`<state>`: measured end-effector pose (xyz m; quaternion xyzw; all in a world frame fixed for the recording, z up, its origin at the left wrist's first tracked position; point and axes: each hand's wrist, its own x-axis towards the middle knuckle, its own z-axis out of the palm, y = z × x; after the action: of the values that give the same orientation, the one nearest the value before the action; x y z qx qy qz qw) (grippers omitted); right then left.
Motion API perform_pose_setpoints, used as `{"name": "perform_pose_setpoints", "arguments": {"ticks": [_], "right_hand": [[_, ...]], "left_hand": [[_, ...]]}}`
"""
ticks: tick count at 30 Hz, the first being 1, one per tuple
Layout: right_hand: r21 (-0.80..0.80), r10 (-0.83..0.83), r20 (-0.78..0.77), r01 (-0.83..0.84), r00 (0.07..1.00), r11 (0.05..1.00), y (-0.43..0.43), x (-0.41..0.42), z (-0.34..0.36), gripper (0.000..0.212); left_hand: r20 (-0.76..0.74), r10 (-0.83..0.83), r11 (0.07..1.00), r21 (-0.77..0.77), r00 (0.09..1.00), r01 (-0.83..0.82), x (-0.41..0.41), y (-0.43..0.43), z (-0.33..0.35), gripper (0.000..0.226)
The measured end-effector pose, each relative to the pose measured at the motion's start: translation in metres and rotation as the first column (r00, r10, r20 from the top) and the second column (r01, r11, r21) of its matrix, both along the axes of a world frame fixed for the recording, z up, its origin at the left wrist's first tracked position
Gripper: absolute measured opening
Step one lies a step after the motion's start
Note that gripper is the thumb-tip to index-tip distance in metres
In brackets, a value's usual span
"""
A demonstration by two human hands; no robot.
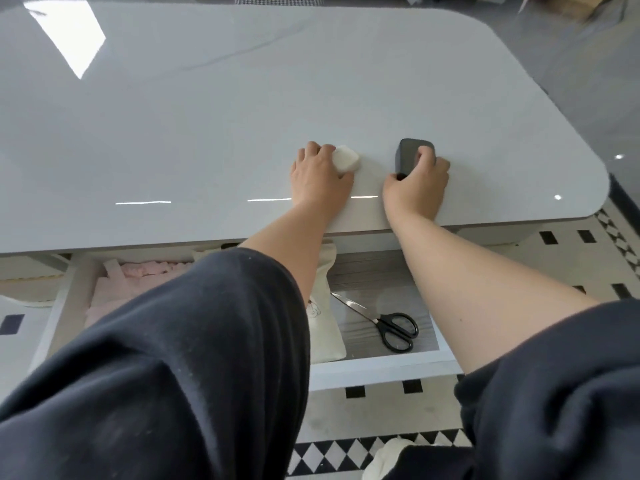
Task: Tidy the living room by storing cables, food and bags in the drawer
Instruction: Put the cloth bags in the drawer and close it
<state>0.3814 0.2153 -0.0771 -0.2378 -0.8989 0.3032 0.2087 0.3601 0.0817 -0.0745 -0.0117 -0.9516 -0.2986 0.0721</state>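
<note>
On the glossy grey table (207,133), near its front edge, my left hand (320,174) grips a small white block (346,160). My right hand (417,187) grips a dark grey rounded block (408,152), which looks like a charger or adapter. Both objects rest on the tabletop. Below the table edge the drawer (381,365) stands open. Inside it lie a cream cloth bag (322,327), a pink bag (114,289) and black-handled scissors (391,329). My dark sleeves hide much of the drawer's middle.
The floor (346,452) has a black-and-white diamond and square pattern. A cream cloth item (388,459) lies on it at the bottom. A white cabinet part (491,233) sits under the table at the right.
</note>
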Motion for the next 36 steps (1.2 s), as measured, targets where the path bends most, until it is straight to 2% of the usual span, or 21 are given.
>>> {"name": "perform_pose_setpoints", "arguments": {"ticks": [7, 11, 13, 16, 18, 19, 21, 24, 26, 30, 33, 36], "right_hand": [[0.061, 0.251, -0.029, -0.249, 0.968, 0.967, -0.013, 0.06, -0.005, 0.05], [0.116, 0.269, 0.015, -0.269, 0.963, 0.956, -0.016, 0.088, -0.005, 0.048], [0.18, 0.28, 0.027, -0.28, 0.96, 0.943, -0.015, 0.105, -0.003, 0.046], [0.174, 0.348, 0.038, -0.349, 0.937, 0.921, -0.012, 0.136, -0.004, 0.038], [0.109, 0.384, 0.075, -0.39, 0.92, 0.914, -0.008, 0.153, -0.009, 0.031], [0.084, 0.38, 0.106, -0.389, 0.919, 0.917, -0.006, 0.157, -0.012, 0.029], [0.063, 0.34, 0.176, -0.355, 0.924, 0.933, -0.003, 0.156, -0.017, 0.03], [0.134, 0.281, 0.38, -0.353, 0.881, 0.926, 0.001, 0.142, -0.025, 0.037], [0.183, 0.261, 0.514, -0.402, 0.817, 0.897, 0.005, 0.131, -0.036, 0.045], [0.243, 0.211, 0.648, -0.461, 0.732, 0.854, 0.011, 0.113, -0.064, 0.05], [0.245, 0.176, 0.674, -0.443, 0.717, 0.863, 0.016, 0.104, -0.082, 0.047], [0.222, 0.155, 0.65, -0.381, 0.744, 0.898, 0.02, 0.099, -0.093, 0.054]], "left_hand": [[-0.046, -0.069, 0.996, -0.054, 0.997, 0.067, 0.059, 0.007, -0.002, 0.046], [-0.012, -0.092, 0.991, -0.095, 0.996, 0.091, 0.086, 0.01, -0.002, 0.049], [-0.004, -0.099, 0.993, -0.061, 0.995, 0.098, 0.102, 0.01, -0.002, 0.049], [-0.115, -0.088, 0.996, -0.015, 0.989, 0.087, 0.136, 0.004, -0.007, 0.047], [-0.184, -0.125, 0.99, -0.088, 0.975, 0.11, 0.153, -0.002, -0.019, 0.047], [-0.168, -0.174, 0.979, -0.135, 0.97, 0.153, 0.158, -0.005, -0.025, 0.047], [-0.005, -0.267, 0.945, -0.197, 0.964, 0.261, 0.161, -0.008, -0.038, 0.049], [0.186, -0.277, 0.914, -0.251, 0.943, 0.318, 0.158, -0.007, -0.056, 0.049], [0.211, -0.254, 0.909, -0.281, 0.944, 0.308, 0.149, -0.001, -0.064, 0.046], [0.31, -0.191, 0.901, -0.321, 0.931, 0.292, 0.128, 0.01, -0.075, 0.044], [0.337, -0.201, 0.837, -0.428, 0.92, 0.34, 0.118, 0.019, -0.085, 0.045], [0.321, -0.212, 0.786, -0.506, 0.923, 0.356, 0.114, 0.026, -0.099, 0.042]]}}
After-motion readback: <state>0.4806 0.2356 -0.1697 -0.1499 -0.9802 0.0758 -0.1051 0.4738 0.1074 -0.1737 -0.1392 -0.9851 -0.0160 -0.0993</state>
